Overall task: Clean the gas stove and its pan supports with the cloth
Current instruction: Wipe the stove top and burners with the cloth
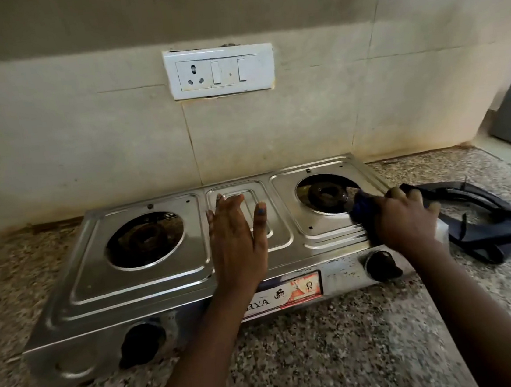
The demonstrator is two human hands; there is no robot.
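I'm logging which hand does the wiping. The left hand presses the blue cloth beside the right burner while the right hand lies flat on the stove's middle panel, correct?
The hands are swapped. In the head view the right hand presses the blue cloth beside the right burner, while the left hand lies flat on the middle panel of the stove.

steel two-burner stove [143, 279] on counter, both burners bare. dark blue cloth [365, 209] bunched on its right panel. black pan supports [486, 218] stacked right of stove.

Your two arms are bare, with no sleeves at all. Your left hand [237, 243], nearest the gas stove [150, 288], has a blue-painted thumbnail. Your right hand [407, 220] wears nothing.
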